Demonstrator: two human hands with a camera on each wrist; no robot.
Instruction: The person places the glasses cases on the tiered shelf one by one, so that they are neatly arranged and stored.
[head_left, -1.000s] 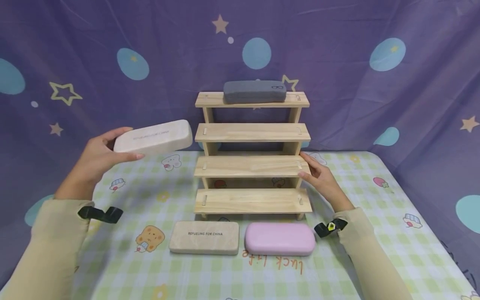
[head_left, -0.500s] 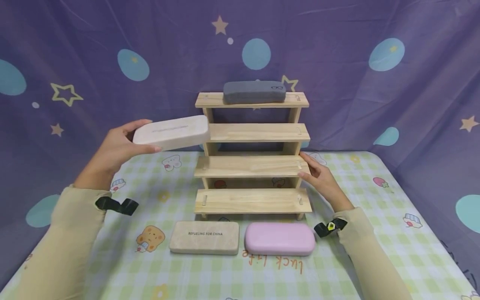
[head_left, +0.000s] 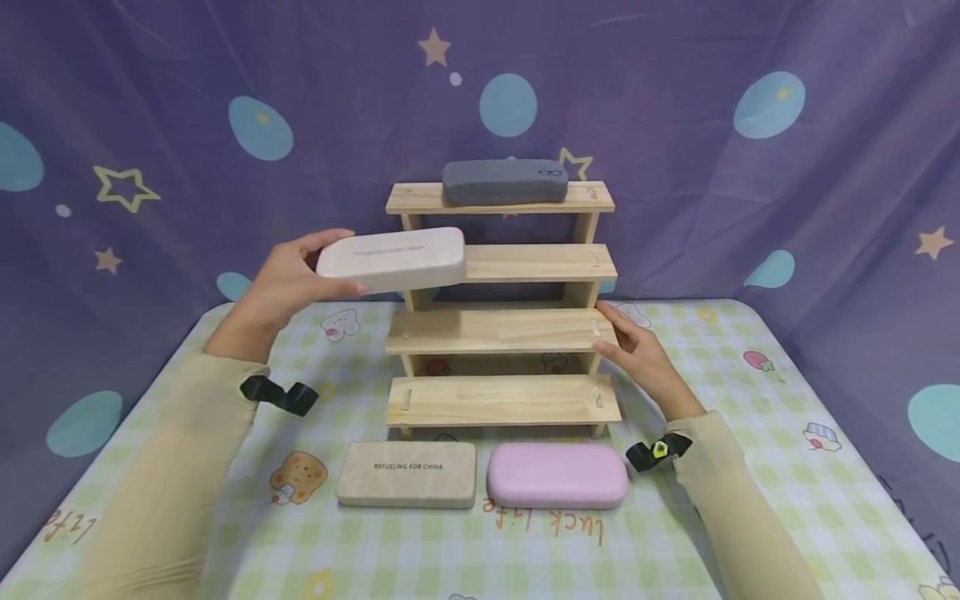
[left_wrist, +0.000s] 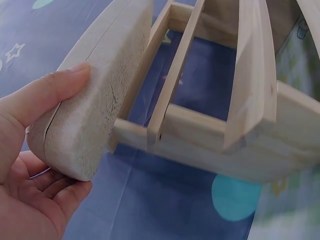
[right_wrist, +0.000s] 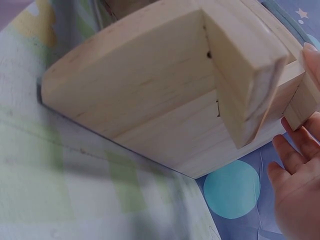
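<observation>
My left hand [head_left: 285, 273] grips a whitish glasses case [head_left: 393, 260] by its left end, thumb along the near side. The case is held up in front of the left part of the second tier from the top of a wooden stepped shelf [head_left: 498, 331], hiding that end of the board. In the left wrist view, the case's cracked underside [left_wrist: 107, 105] faces the shelf frame. My right hand [head_left: 641, 354] holds the right end of the third tier down, thumb at the front edge. Up on the top tier lies a grey-blue glasses case [head_left: 505, 182].
In front of the shelf, a beige case [head_left: 407, 475] lettered "REFUELING FOR CHINA" and a pink case [head_left: 558, 476] lie side by side on the green checked tablecloth [head_left: 390, 554]. A purple patterned curtain [head_left: 645, 150] hangs behind and at both sides.
My left hand has carried the whitish case to the right, from beside the shelf to overlapping its second tier. The right hand keeps its place at the shelf's right side.
</observation>
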